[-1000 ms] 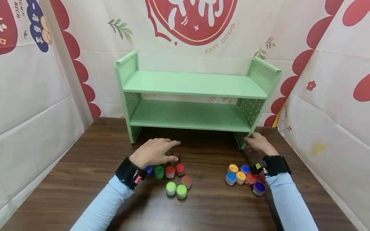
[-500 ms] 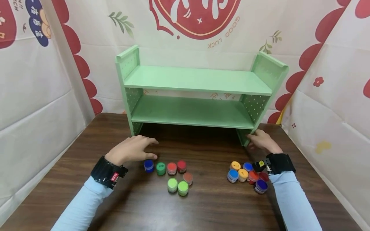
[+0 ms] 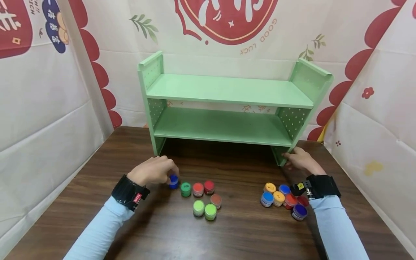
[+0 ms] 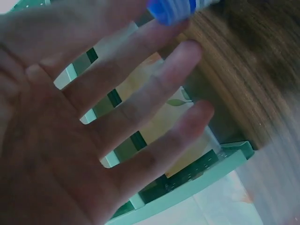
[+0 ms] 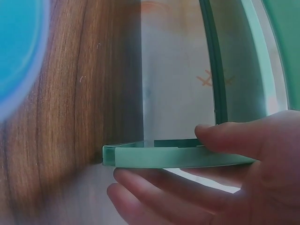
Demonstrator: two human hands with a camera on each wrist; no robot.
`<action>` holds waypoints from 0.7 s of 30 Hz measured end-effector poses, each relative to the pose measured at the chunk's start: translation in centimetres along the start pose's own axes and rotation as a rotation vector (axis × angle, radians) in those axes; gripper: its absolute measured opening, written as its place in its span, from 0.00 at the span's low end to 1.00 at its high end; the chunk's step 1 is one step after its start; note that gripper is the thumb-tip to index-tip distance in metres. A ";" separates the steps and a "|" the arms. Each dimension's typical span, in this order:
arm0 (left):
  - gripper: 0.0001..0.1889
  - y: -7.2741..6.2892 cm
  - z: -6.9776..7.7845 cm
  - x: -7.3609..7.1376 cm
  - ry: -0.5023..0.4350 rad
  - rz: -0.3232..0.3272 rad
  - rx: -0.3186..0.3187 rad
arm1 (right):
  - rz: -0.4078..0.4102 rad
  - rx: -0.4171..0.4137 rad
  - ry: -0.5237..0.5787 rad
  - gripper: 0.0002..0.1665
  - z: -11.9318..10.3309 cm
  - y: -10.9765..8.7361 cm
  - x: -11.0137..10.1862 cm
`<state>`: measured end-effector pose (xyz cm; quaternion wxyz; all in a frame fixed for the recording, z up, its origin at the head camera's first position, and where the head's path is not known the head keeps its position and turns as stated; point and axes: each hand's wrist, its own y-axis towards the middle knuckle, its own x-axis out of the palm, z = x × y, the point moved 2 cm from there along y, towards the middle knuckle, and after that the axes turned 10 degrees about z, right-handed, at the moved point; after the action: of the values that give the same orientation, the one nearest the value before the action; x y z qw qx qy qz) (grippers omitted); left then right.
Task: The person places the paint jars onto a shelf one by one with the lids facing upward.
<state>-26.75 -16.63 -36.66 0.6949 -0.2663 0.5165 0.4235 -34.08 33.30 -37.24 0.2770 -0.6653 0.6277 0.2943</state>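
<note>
At the tip of the left hand (image 3: 153, 170), which hung spread half a second ago, I now see the blue jar (image 3: 174, 182) pinched, so contact is made, while the right hand (image 3: 303, 161) still grips the green shelf (image 3: 222, 125).

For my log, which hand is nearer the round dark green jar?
Left hand, just left of the dark green jar; the right hand is much farther right, gripping the pale green two-tier shelf.
</note>
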 end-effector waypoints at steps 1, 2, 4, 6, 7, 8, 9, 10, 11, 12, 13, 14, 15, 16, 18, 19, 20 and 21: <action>0.15 0.0 0.1 0.0 0.012 0.007 0.009 | 0.001 -0.001 0.003 0.24 0.0 0.0 0.0; 0.18 0.1 0.1 0.0 0.026 0.012 0.023 | 0.000 0.000 0.010 0.24 0.0 0.0 0.0; 0.22 0.1 0.2 0.1 0.052 0.017 0.038 | 0.000 0.005 0.024 0.24 0.0 -0.1 0.0; 0.24 0.2 0.2 0.2 0.079 0.021 0.033 | 0.000 0.010 0.036 0.24 0.1 -0.1 0.0; 0.23 0.2 0.2 0.3 0.088 0.021 0.021 | -0.001 0.008 0.038 0.24 0.1 -0.1 0.0; 0.20 0.2 0.2 0.3 0.095 0.021 0.007 | -0.002 0.005 0.038 0.24 0.2 0.0 0.0; 0.17 0.3 0.1 0.4 0.098 0.021 -0.011 | -0.002 -0.002 0.036 0.24 0.3 0.0 0.0; 0.14 0.3 0.2 0.4 0.099 0.024 -0.022 | 0.000 -0.003 0.037 0.24 0.3 0.0 0.0; 0.12 0.4 0.2 0.4 0.100 0.027 -0.027 | 0.000 -0.008 0.035 0.24 0.3 0.0 0.0; 0.09 0.4 0.2 0.5 0.094 0.029 -0.030 | 0.007 -0.008 0.034 0.23 0.3 0.0 0.0; 0.06 0.5 0.2 0.5 0.087 0.030 -0.029 | 0.007 -0.015 0.029 0.23 0.3 0.1 -0.1; 0.04 0.5 0.3 0.5 0.083 0.032 -0.024 | 0.006 -0.016 0.030 0.22 0.3 0.1 -0.1; 0.04 0.5 0.4 0.6 0.076 0.033 -0.012 | 0.004 -0.019 0.030 0.22 0.4 0.1 -0.1; 0.07 0.5 0.4 0.6 0.073 0.033 0.004 | 0.002 -0.017 0.031 0.22 0.3 0.1 -0.1; 0.14 0.5 0.6 0.7 0.082 0.035 0.022 | -0.007 -0.020 0.039 0.22 0.3 0.2 -0.1; 0.16 0.4 0.6 0.7 0.089 0.036 0.024 | -0.018 -0.027 0.036 0.22 0.3 0.1 -0.1; 0.17 0.4 0.7 0.7 0.096 0.037 0.024 | -0.021 -0.026 0.039 0.23 0.3 0.1 0.0; 0.18 0.4 0.7 0.8 0.104 0.041 0.022 | -0.025 -0.025 0.044 0.23 0.3 0.1 0.0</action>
<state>-26.69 -15.64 -37.13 0.6612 -0.2696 0.5620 0.4174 -34.17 33.50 -37.44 0.2584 -0.6827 0.6218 0.2839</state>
